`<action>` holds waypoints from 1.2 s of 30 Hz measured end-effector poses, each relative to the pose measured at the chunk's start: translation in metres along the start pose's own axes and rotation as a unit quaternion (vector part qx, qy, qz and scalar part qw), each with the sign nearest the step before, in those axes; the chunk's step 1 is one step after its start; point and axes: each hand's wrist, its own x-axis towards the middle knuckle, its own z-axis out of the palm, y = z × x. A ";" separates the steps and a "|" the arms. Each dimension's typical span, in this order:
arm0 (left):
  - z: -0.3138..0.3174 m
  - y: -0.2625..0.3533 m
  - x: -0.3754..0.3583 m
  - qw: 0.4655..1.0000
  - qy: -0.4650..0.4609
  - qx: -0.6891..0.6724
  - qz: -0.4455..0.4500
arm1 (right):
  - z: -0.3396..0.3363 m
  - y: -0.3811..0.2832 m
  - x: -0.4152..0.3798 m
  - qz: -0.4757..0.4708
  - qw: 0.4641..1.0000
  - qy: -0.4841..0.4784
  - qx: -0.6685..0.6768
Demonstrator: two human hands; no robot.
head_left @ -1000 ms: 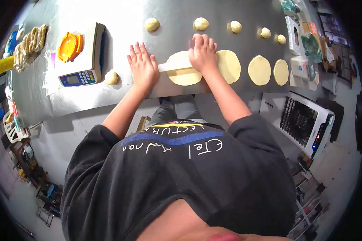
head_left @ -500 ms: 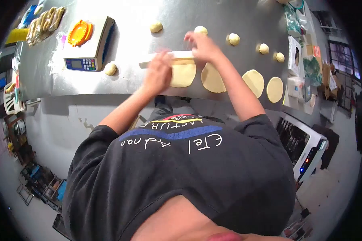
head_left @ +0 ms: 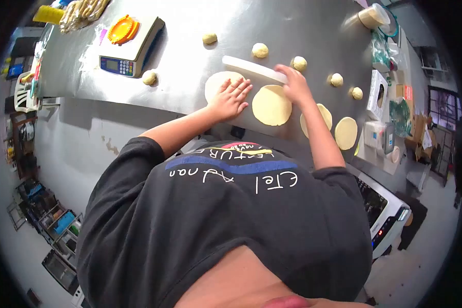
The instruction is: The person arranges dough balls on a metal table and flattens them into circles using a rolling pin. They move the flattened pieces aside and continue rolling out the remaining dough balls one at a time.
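Observation:
My left hand (head_left: 230,100) lies with its fingers spread over the right part of a flat round of dough (head_left: 218,84), near the table's front edge. A white rolling pin (head_left: 251,68) lies slantwise just beyond the dough rounds. My right hand (head_left: 296,86) is closed around the right end of that pin. Between my two hands rests a second dough round (head_left: 272,106). Under my right forearm a third round (head_left: 323,118) is partly hidden. Farther right lies another flat round (head_left: 346,133).
Several dough balls, such as one (head_left: 260,50) behind the pin, sit in a row on the metal table (head_left: 185,61). A digital scale (head_left: 133,49) at the left carries an orange dough press (head_left: 122,30). Boxes and containers (head_left: 378,126) line the right edge.
My left hand has left the rolling pin and now lies flat on the dough. My right hand has shifted right with the pin, which is now slanted. The camera view has turned slightly.

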 end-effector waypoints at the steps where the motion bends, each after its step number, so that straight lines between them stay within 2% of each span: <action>1: -0.004 0.002 0.000 1.000 -0.009 -0.002 -0.005 | -0.002 0.012 -0.009 0.008 1.000 0.016 -0.008; 7: 0.001 0.007 0.002 0.998 0.002 -0.024 -0.058 | -0.001 0.067 -0.030 0.062 0.995 0.081 -0.007; 9: -0.006 0.001 0.004 0.996 -0.038 -0.074 -0.042 | 0.003 0.069 -0.032 0.075 0.992 0.095 -0.016; 10: -0.014 -0.003 0.002 0.990 -0.011 -0.137 -0.045 | 0.005 0.070 -0.033 0.077 0.988 0.124 -0.047; 11: -0.025 -0.011 -0.002 0.990 -0.008 -0.134 -0.050 | 0.005 0.067 -0.034 0.079 0.982 0.154 -0.080; 13: -0.045 -0.036 -0.017 0.968 0.120 -0.176 -0.137 | 0.005 0.062 -0.036 0.103 0.981 0.140 -0.086; 16: -0.041 -0.110 -0.069 0.933 0.229 -0.016 -0.277 | 0.007 0.051 -0.041 0.164 0.960 0.194 -0.115; 17: -0.054 -0.132 -0.087 0.923 0.234 0.025 -0.303 | 0.009 0.048 -0.044 0.169 0.959 0.193 -0.118; 18: -0.060 -0.149 -0.099 0.904 0.231 -0.006 -0.361 | 0.010 0.043 -0.046 0.170 0.951 0.224 -0.130; 19: -0.053 -0.171 -0.111 0.893 0.227 -0.067 -0.382 | 0.012 0.036 -0.047 0.172 0.941 0.255 -0.142; 22: -0.059 -0.199 -0.132 0.907 0.207 -0.149 -0.334 | 0.018 0.002 -0.049 0.181 0.929 0.286 -0.150; 24: -0.070 -0.194 -0.147 0.947 0.206 -0.037 -0.242 | 0.026 -0.021 -0.049 0.178 0.922 0.314 -0.141; 25: -0.068 -0.193 -0.157 0.967 0.196 0.001 -0.163 | 0.033 -0.034 -0.048 0.186 0.918 0.317 -0.147; 27: -0.062 -0.189 -0.165 0.984 0.155 0.027 -0.088 | 0.050 -0.059 -0.046 0.174 0.915 0.336 -0.140; 29: -0.059 -0.186 -0.166 0.989 0.107 0.038 -0.095 | 0.070 -0.082 -0.043 0.154 0.921 0.332 -0.133; 32: -0.052 -0.194 -0.171 0.991 0.119 0.010 -0.052 | 0.097 -0.121 -0.038 0.131 0.924 0.339 -0.118; 33: -0.051 -0.196 -0.171 0.993 0.115 -0.009 -0.038 | 0.103 -0.137 -0.039 0.171 0.926 0.323 -0.094; 34: -0.051 -0.199 -0.169 0.988 0.152 -0.006 -0.026 | 0.111 -0.143 -0.041 0.166 0.926 0.326 -0.091; 36: -0.048 -0.204 -0.171 0.988 0.154 -0.021 -0.007 | 0.125 -0.153 -0.046 0.164 0.924 0.334 -0.090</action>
